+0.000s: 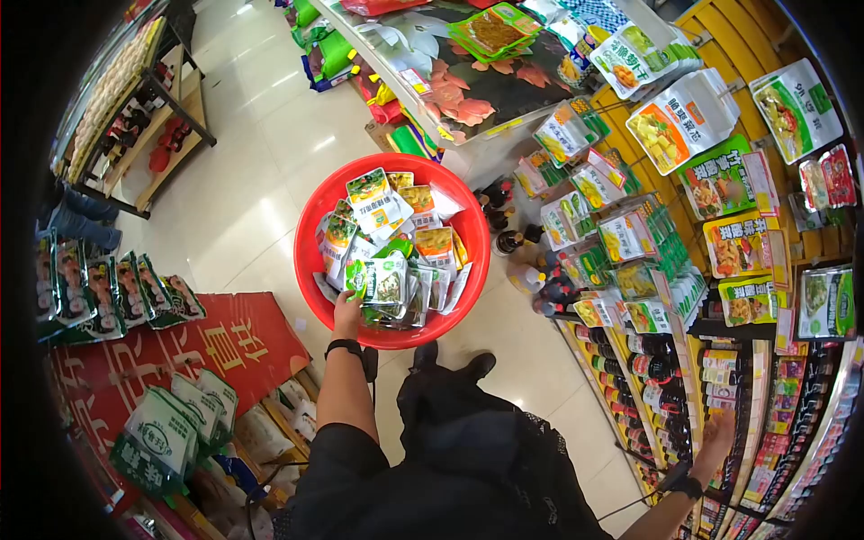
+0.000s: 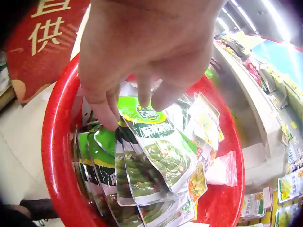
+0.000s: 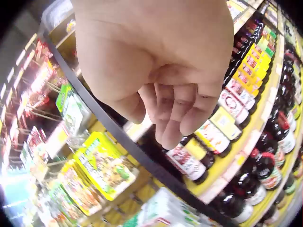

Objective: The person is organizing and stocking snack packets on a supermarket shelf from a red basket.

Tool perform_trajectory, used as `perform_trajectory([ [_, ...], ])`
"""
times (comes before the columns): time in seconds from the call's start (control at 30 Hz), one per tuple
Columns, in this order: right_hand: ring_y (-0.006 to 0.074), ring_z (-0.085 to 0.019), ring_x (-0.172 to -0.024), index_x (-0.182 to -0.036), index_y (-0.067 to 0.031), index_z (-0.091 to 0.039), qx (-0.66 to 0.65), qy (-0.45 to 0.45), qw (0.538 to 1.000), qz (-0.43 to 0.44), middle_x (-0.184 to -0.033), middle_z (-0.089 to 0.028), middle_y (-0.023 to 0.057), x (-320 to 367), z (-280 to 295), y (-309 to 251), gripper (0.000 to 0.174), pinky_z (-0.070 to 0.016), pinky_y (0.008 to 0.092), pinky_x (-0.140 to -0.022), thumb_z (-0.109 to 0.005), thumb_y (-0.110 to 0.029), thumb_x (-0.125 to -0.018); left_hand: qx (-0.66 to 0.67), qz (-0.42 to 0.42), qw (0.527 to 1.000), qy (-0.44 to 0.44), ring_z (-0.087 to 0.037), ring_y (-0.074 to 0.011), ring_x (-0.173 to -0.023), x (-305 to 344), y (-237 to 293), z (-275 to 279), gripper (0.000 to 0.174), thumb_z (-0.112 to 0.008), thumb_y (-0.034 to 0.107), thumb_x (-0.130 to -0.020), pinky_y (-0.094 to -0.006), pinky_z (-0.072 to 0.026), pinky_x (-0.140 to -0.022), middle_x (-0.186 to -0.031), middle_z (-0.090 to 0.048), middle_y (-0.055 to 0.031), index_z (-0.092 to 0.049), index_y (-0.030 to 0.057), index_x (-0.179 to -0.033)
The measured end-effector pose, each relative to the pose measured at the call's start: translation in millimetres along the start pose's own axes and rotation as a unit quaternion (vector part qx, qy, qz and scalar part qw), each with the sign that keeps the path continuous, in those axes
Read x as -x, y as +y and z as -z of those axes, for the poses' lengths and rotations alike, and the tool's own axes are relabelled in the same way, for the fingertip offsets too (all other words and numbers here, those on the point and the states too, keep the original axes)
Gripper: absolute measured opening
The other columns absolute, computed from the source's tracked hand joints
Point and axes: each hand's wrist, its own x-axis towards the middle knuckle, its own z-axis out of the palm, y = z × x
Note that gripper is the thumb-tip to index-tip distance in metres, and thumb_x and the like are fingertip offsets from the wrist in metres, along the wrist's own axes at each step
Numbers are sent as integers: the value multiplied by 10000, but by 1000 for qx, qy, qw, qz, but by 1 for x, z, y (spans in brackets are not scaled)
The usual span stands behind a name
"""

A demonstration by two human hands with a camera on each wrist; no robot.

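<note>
"Left of the red tub (image 1: 304, 243), what can you read?"

"A red banner (image 1: 180, 346): 直供 in yellow, beside larger white characters that the curved edge of the view distorts. Right of the tub, a hanging white-and-orange pack (image 1: 668, 135) reads 脆爽菜芯."

"And the packet (image 2: 165, 151) in the left hand (image 1: 347, 317)?"

"It has a dark band of pale lettering and a small emblem — both too warped for me to make out. The fingers cover part of its top edge, and the other packets (image 2: 102, 189) overlap so closely that I can't count them."

"How does it look?"

"Glossy, green-topped, with green strips pictured below. It's inside the tub, near the side closest to the wearer, tilted over the others."

"The fingers?"

"The left ones are closed in a pinch on its green top. The right hand (image 1: 716, 443) is well apart from the tub, by shelved dark bottles (image 3: 191, 163) — fingers loosely bent, thumb a little away, holding nothing."
</note>
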Motion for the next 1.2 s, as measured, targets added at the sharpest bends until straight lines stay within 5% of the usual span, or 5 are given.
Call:
perform_trajectory([
  [0.17, 85, -564, -609, -1168, -52, -617, 30, -22, 992, -122, -860, -660, 44, 50, 2, 89, 276, -419, 200, -511, -575, -200, -939, 129, 65, 989, -22, -449, -143, -689, 21, 18, -9, 396, -545, 127, -873, -357, -439, -651, -854, -477, -5, -535, 193, -1263],
  [0.43, 187, -655, -757, -1208, -94, -557, 161, -124, 900, -386, -966, -669, 105, 149, 12, 148, 287, -512, 297, -593, -538, -229, -955, 313, 73, 947, 25, -543, -180, -968, 25, 18, -10, 430, -572, 243, -882, -363, -428, -784, -1132, -580, -14, -534, 188, -1306],
  [0.7, 174, -659, -769, -1259, -32, -549, 148, -143, 918, -339, -975, -679, 112, 152, 2, 122, 342, -495, 280, -609, -545, -199, -960, 287, 62, 955, -30, -507, -171, -1061, 15, 16, -20, 436, -602, 284, -892, -330, -403, -893, -1231, -559, -13, -589, 108, -1291],
  [0.93, 180, -668, -806, -1242, -43, -560, 153, -212, 920, -292, -1002, -676, 101, 139, -43, 111, 332, -521, 289, -685, -562, -209, -956, 124, -264, 956, 19, -563, -69, -731, 34, 51, -32, 253, -610, 37, -876, -216, -435, -653, -902, -677, -31, -690, -19, -1110],
  [1.2, 145, -663, -819, -1234, -11, -571, 173, -330, 902, -219, -991, -689, 85, 127, -107, 127, 324, -507, 268, -676, -545, -192, -966, -28, -337, 932, -131, -508, -34, -636, 135, 129, -72, 135, -586, -9, -851, -208, -409, -574, -727, -607, 18, -701, -7, -922],
])
